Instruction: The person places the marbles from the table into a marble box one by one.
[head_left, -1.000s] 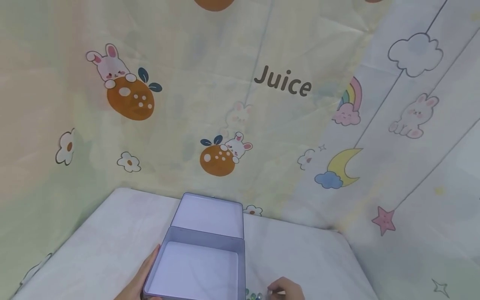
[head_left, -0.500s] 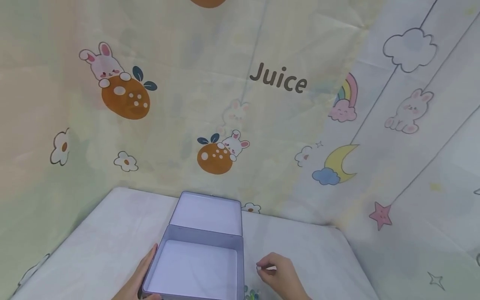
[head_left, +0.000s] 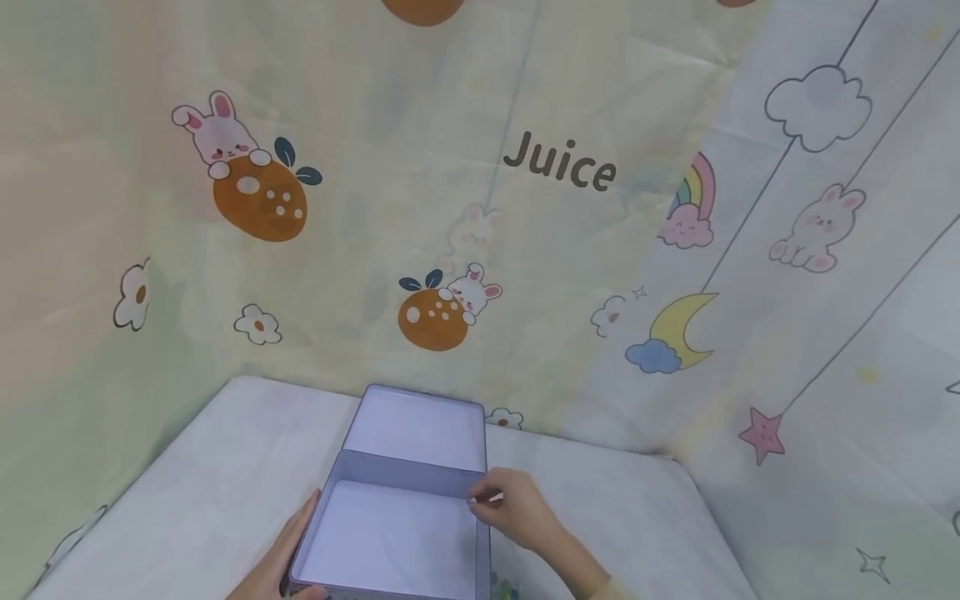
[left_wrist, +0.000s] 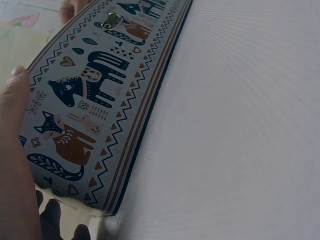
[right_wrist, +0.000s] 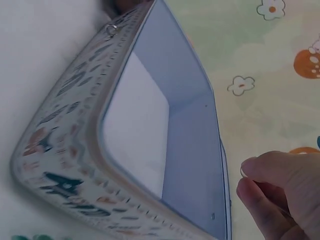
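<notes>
A lidded tin box (head_left: 483, 550) stands with its hinged lid (head_left: 423, 429) swung back and its pale inside showing. Animal patterns and a metal clasp (left_wrist: 111, 21) mark its front wall. My left hand (head_left: 281, 554) holds the box at its near left corner, thumb (left_wrist: 15, 95) against the patterned front. Above the box's right rim, my right hand (head_left: 513, 504) pinches a small clear glass marble (right_wrist: 243, 171) between thumb and forefinger; the fingertips mostly hide it. Several green and blue glass marbles (head_left: 506, 590) lie on the table beside the box's right wall, partly cut off by the frame.
A white cloth covers the table (head_left: 615, 517). Printed fabric (head_left: 360, 167) with rabbits, oranges and flowers hangs behind it and along both sides. The raised lid reaches close to the back fabric.
From the marbles on the table, my right hand has risen and moved left to the box's right rim, pinching a glass marble. My left hand has kept its hold on the box.
</notes>
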